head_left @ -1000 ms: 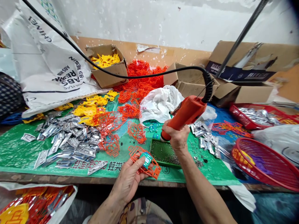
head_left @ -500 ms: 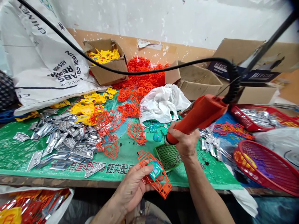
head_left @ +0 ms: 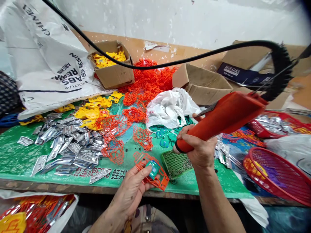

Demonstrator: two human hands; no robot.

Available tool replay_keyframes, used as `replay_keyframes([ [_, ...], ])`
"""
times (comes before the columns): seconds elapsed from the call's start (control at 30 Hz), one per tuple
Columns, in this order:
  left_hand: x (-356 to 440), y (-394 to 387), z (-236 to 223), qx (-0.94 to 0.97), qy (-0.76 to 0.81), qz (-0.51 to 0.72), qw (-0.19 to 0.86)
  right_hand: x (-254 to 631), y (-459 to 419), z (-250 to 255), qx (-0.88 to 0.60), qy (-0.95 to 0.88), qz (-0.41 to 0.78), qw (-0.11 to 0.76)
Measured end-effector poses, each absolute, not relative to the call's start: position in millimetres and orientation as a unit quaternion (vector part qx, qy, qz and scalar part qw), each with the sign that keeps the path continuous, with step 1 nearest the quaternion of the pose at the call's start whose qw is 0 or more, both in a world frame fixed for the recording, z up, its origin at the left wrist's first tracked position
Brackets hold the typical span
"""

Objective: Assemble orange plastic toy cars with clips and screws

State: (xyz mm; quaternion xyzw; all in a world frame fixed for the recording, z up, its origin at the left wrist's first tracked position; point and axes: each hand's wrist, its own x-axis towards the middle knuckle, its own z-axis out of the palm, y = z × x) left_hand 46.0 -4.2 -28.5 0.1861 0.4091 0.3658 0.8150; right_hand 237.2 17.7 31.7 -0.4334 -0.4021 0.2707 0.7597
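My left hand [head_left: 132, 187] is closed on an orange openwork plastic frame [head_left: 162, 183], its thumb pressing a small teal plastic piece [head_left: 154, 169] against it. Wrapped around a red-orange power screwdriver [head_left: 223, 119] with a black cable is my right hand [head_left: 200, 147]. The tool's tip points left and down, above a green mesh basket [head_left: 173, 165] that holds many tiny dark bits, probably screws. Loose teal pieces [head_left: 164, 142] lie behind the basket. More orange frames [head_left: 143, 137] rest on the table left of them.
Silver parts [head_left: 77, 145] and yellow parts [head_left: 91, 113] are heaped on the left. A white cloth [head_left: 171, 106] and a cardboard box [head_left: 206, 87] stand behind. At the right is a red basket [head_left: 282, 184]. A black cable [head_left: 155, 67] arches overhead. An open bag [head_left: 75, 207] sits below the table edge.
My left hand has shifted left and up with the orange frame and teal piece, which lie flatter. My right hand has moved the screwdriver right, tilting it closer to the camera.
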Motion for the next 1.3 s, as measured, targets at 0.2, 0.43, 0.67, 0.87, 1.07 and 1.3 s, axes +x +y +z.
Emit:
replay_keyframes([
  [0.2,47.3,2.8,-25.8,0.235,0.396,0.444,0.769,215.1,4.7,55.3,-0.401,-0.384,0.319,0.768],
  [0.43,48.9,-1.9,-25.9,0.234,0.378,0.444,0.778,187.2,-8.8,64.8,-0.405,-0.402,0.330,0.752],
  [0.67,47.6,-3.5,-27.2,0.222,0.376,0.454,0.776,175.5,-13.3,57.1,-0.417,-0.405,0.348,0.735],
  [0.87,50.4,-4.6,-27.6,0.214,0.384,0.465,0.768,171.6,-15.3,53.0,-0.417,-0.413,0.340,0.734],
  [1.07,52.4,-7.2,-29.9,0.216,0.392,0.472,0.759,168.1,-15.6,52.0,-0.408,-0.406,0.350,0.739],
  [1.3,52.6,-8.4,-28.0,0.216,0.381,0.479,0.761,167.4,-15.0,48.1,-0.423,-0.398,0.336,0.742],
])
